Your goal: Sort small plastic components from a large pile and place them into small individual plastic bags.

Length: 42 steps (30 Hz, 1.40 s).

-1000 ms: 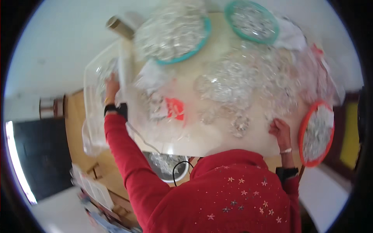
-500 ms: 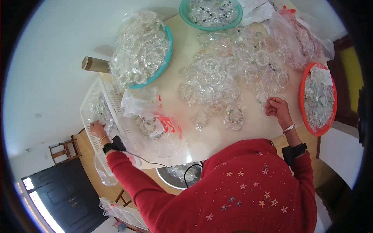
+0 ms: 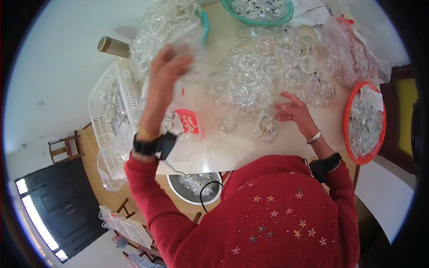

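Observation:
My left hand (image 3: 169,67) is raised over the left part of the table, its fingers closed and smeared by motion. A blurred clear plastic bag (image 3: 199,51) moves with it, and its contents cannot be made out. My right hand (image 3: 292,112) hovers over the table with its fingers apart and nothing in them. Just below those fingers lies a bagged bead bracelet (image 3: 267,126). Beyond both hands spreads a wide heap of bagged bracelets (image 3: 250,76). A bag with red print (image 3: 190,121) lies beneath my left forearm.
A white slatted basket (image 3: 100,100) stands at the left, holding bagged items. A heaped teal basin (image 3: 205,29) is at the far left and a green basin (image 3: 259,21) at the back. On the right are a red basket (image 3: 346,120) and a bag of pink beads (image 3: 353,56). A metal basin (image 3: 174,190) sits below the table edge.
My left hand has come out of the white basket and swung up and right over the table with a clear bag. My right hand has moved left, its fingers spreading. The view has shifted.

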Each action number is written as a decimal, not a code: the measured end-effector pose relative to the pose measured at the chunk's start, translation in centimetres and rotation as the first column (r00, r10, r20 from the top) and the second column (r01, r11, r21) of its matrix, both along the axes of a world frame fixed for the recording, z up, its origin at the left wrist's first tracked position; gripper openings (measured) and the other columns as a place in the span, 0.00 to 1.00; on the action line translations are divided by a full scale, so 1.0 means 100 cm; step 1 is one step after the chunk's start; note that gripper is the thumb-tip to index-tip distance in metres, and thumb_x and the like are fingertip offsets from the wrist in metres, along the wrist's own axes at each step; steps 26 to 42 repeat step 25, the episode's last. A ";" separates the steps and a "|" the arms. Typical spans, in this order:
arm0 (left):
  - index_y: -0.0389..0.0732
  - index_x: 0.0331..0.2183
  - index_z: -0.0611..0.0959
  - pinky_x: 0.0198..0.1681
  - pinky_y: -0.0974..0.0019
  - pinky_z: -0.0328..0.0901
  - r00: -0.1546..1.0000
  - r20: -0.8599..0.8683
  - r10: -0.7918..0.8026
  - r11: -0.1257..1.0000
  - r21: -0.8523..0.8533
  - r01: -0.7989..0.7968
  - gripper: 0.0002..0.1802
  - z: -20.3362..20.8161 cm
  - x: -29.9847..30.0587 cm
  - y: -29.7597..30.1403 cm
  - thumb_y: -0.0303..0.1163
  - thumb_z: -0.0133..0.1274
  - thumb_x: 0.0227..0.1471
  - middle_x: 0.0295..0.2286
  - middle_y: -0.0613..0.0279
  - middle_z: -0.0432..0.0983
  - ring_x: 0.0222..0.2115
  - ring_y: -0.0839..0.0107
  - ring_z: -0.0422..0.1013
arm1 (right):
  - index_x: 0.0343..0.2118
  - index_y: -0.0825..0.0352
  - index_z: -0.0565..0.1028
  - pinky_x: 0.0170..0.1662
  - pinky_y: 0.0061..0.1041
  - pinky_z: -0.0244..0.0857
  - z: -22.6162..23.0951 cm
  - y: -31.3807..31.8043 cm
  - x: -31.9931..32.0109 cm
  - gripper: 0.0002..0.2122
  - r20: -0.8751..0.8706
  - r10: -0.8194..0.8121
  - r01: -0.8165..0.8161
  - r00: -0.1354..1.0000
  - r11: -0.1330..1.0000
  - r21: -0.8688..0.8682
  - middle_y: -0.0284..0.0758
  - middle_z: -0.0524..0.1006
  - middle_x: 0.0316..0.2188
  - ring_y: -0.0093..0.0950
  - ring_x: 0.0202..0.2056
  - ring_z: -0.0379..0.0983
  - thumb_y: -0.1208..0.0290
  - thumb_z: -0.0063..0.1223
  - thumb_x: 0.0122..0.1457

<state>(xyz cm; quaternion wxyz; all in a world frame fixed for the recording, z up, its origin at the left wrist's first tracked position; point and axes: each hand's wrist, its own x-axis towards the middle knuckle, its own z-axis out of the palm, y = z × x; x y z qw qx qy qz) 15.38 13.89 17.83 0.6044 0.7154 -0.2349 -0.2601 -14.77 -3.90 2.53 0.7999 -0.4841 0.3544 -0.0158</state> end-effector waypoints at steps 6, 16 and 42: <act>0.32 0.49 0.66 0.37 0.65 0.70 0.925 -0.320 -0.205 0.974 -0.156 0.162 0.26 -0.026 -0.011 -0.041 0.27 0.52 0.48 0.37 0.54 0.71 0.35 0.64 0.72 | 0.55 0.69 0.61 0.40 0.25 0.70 -0.017 -0.008 -0.017 0.24 0.082 -0.154 0.159 0.985 0.985 -0.065 0.40 0.71 0.46 0.29 0.42 0.72 0.72 0.51 0.56; 0.37 0.54 0.60 0.35 0.71 0.65 0.980 -0.199 -0.030 0.894 0.432 0.115 0.34 -0.117 -0.024 -0.046 0.28 0.54 0.45 0.39 0.56 0.72 0.35 0.67 0.71 | 0.55 0.72 0.61 0.41 0.23 0.67 -0.022 0.001 0.013 0.25 0.144 -0.222 0.203 0.964 0.970 0.133 0.37 0.69 0.48 0.26 0.41 0.70 0.71 0.52 0.55; 0.47 0.59 0.50 0.36 0.60 0.64 0.893 -0.439 -0.099 0.859 0.416 0.299 0.47 -0.166 -0.009 -0.056 0.31 0.59 0.42 0.41 0.58 0.73 0.38 0.65 0.69 | 0.56 0.69 0.61 0.29 0.17 0.64 -0.035 0.000 0.070 0.31 0.085 -0.086 0.087 0.993 0.996 -0.009 0.33 0.74 0.36 0.18 0.30 0.70 0.70 0.59 0.48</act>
